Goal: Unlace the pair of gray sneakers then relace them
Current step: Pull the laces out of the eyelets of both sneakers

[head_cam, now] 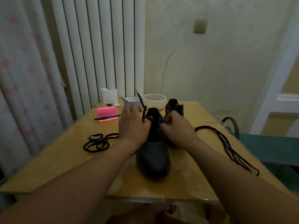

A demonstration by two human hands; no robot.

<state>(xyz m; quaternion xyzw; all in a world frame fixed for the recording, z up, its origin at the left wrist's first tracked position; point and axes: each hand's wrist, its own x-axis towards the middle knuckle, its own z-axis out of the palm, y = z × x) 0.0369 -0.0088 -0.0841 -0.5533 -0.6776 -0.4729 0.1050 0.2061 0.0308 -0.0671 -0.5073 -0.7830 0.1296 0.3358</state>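
Both forearms reach out over the table (64,159), and between them lies the near sneaker (153,156). Its toe points back at the person and its long axis runs straight away, so the tongue and eyelets sit right under the hands. The left hand (134,125) rests on the shoe's left flank, its thumb and forefinger pinching a black lace (143,110) whose free end stands up beyond the knuckles. The right hand (176,126) is on the opposite flank, fingers curled in against the eyelet row. It's blurred, and I can't tell whether it grips the lace's other end or only the shoe. Both hands are equally near the throat, close together across it. The second sneaker (174,107) stands just beyond the right knuckles. A loose lace (98,142) lies coiled outside the left wrist, and a darker cord (226,143) trails outside the right forearm. My guess is the next pull runs up along the left strand.
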